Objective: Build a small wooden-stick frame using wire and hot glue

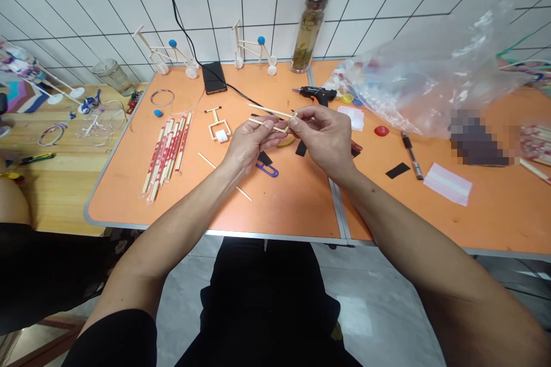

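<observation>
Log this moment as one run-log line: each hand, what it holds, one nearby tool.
left hand: holds two wooden sticks | right hand: pinches their ends | nearby: hot glue gun

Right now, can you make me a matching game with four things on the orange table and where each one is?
Things:
1. glue gun
2. phone
3. wrapped chopsticks
4. glass bottle

Places:
A. in a bundle on the left of the table
B. standing upright by the tiled wall
C. just beyond the right hand, beside the plastic bag
D. lying flat at the back, beside a black cable

Pairs: 1-C, 2-D, 3-A, 4-B
</observation>
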`<state>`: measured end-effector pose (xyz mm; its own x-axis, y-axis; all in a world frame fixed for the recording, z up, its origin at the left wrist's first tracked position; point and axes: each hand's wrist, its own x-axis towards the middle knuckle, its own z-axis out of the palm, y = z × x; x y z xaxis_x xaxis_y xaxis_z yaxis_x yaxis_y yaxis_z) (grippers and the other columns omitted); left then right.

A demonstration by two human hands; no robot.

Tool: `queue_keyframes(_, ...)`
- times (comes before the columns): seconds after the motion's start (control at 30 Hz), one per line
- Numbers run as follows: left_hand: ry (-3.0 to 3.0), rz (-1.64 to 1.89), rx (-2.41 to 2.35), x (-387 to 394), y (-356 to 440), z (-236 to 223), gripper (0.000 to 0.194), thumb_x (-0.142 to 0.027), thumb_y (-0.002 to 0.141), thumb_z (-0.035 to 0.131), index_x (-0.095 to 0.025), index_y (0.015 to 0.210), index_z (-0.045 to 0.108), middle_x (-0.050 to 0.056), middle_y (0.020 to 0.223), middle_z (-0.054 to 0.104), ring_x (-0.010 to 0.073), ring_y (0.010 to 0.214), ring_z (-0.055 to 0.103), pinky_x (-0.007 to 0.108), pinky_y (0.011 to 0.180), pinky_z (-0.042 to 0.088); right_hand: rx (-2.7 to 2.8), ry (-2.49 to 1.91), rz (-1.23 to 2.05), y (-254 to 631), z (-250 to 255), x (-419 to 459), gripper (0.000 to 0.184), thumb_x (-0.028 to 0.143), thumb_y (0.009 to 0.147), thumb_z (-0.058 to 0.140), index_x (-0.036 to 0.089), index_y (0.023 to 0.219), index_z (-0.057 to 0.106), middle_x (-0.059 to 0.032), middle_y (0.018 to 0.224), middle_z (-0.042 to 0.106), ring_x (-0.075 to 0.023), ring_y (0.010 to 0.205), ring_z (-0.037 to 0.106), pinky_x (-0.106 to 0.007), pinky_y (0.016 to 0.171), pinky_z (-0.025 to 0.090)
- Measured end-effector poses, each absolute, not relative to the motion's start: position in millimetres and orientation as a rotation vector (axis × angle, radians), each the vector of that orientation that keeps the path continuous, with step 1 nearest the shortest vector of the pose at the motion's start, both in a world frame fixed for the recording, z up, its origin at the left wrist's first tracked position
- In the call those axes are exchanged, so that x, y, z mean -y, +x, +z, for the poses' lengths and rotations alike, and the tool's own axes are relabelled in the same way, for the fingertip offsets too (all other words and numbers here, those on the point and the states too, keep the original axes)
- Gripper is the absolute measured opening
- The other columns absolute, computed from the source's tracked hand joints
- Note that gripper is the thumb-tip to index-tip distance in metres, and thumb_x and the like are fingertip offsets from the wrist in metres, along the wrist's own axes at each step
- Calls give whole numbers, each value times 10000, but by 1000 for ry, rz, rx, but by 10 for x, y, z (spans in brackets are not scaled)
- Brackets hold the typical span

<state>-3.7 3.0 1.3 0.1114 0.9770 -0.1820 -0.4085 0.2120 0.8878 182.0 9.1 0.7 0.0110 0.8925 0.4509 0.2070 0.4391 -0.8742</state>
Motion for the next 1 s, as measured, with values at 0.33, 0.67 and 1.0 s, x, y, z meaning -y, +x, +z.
queue_keyframes(0.33, 793, 1162, -953, -32, -43, 27, 247, -365, 1013, 946, -184, 1133, 828, 117, 1190, 933, 225, 1120, 919, 260, 967, 720, 1502, -1036, 697, 1828, -16, -110, 344, 600, 943, 908, 286, 889, 781, -17, 866, 794, -219, 773, 747, -369, 677, 604)
queue_keyframes(0.67, 795, 1164, -950, -42, -46, 1, 147, -306, 1071, 875, -181, 1134, 832, 107, 1173, 935, 196, 1024, 922, 251, 936, 711, 1488, -1019, 719, 1822, -28, -107, 298, 545, 946, 917, 283, 890, 788, -14, 867, 797, -209, 743, 739, -363, 652, 589)
queue_keyframes(1.0, 792, 1158, -942, -46, -53, -7, 170, -318, 1057, 897, -176, 1125, 832, 112, 1159, 936, 205, 1025, 924, 265, 970, 715, 1498, -1016, 712, 1820, -30, -114, 284, 526, 946, 911, 275, 888, 790, -18, 873, 800, -211, 760, 747, -364, 672, 601)
